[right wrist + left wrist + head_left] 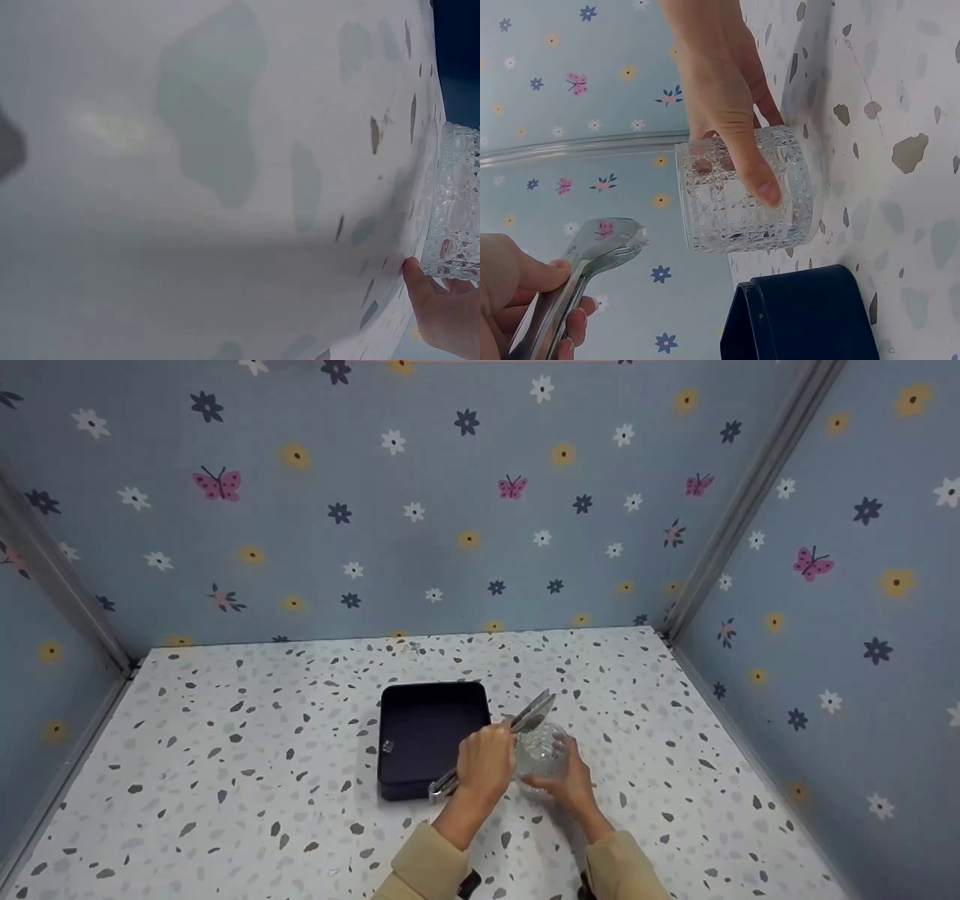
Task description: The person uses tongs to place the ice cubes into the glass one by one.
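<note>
My left hand (486,761) grips metal tongs (562,296), its thumb along one arm. The tongs' tips are close together, with a small clear piece (640,237) showing at their ends, above the glass's rim in the left wrist view. A clear cut-glass tumbler (742,199) with a diamond pattern stands upright on the table. Around its side is my right hand (570,780), thumb on one side and fingers on the other. The right wrist view catches the tumbler (456,202) and the right fingers only at its right edge.
A dark navy square tray (431,727) lies just left of the tumbler, partly behind the left hand. One small clear piece (388,746) sits inside by its left wall. The white speckled table (247,735) is bounded by blue flowered panels (420,555) behind and at both sides.
</note>
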A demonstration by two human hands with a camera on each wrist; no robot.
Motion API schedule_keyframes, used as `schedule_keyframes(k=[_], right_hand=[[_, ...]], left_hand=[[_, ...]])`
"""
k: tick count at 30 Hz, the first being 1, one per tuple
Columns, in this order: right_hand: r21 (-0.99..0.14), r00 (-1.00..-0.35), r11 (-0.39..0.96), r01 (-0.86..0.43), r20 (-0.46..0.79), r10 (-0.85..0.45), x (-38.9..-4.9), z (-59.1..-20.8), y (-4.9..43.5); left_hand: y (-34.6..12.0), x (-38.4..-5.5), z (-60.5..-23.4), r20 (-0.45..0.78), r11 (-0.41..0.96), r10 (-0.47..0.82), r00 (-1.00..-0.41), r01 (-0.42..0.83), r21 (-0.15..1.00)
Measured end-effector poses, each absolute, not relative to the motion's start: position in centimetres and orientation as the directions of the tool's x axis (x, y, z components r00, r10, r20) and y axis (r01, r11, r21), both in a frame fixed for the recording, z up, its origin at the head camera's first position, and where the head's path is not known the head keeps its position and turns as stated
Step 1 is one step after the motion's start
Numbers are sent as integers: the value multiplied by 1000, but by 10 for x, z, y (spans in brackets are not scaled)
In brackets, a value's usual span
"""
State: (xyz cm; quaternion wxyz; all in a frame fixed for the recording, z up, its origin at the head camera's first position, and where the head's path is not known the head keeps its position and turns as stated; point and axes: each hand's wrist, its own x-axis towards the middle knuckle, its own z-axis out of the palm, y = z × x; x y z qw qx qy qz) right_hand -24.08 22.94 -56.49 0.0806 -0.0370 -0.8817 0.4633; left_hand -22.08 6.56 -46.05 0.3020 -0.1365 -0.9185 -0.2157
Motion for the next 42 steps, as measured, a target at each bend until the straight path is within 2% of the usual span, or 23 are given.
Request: schedule_keyframes(k=[16,32,42], right_hand=[[-814,-979,577,-73,168,113,-241,-567,230],[-823,-979,565,-54,154,131,-240,-566,231],[-828,-982,558,-52,144,122,-241,-567,231]], left_hand=[[70,-219,-467,616,871,120,-779,380,311],[56,-215,-468,636,882,87,-766,356,308],[37,-210,-466,610,894,32,-792,296,337]])
